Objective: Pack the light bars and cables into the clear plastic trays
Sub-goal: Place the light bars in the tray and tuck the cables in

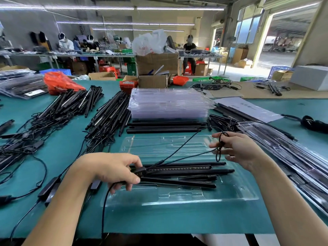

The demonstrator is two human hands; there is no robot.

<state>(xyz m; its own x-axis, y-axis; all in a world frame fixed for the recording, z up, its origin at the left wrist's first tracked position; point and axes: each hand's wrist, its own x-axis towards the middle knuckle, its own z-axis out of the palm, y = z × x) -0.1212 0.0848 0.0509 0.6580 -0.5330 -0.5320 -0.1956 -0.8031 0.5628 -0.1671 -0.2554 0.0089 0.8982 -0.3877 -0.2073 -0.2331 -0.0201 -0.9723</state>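
A clear plastic tray (236, 192) lies open on the green table in front of me. Several black light bars (186, 170) lie across its middle. My left hand (117, 168) grips the bars' left ends at the black connector. A thin black cable (179, 150) runs from there up to my right hand (239, 150), which pinches a small coil of it above the tray's right side.
A stack of clear trays (168, 103) stands behind, with loose bars (165, 128) at its foot. Heaps of bars and tangled cables (58, 112) fill the left. Packed trays (291, 150) lie at the right. Cardboard boxes (152, 80) and a red bag (60, 82) sit farther back.
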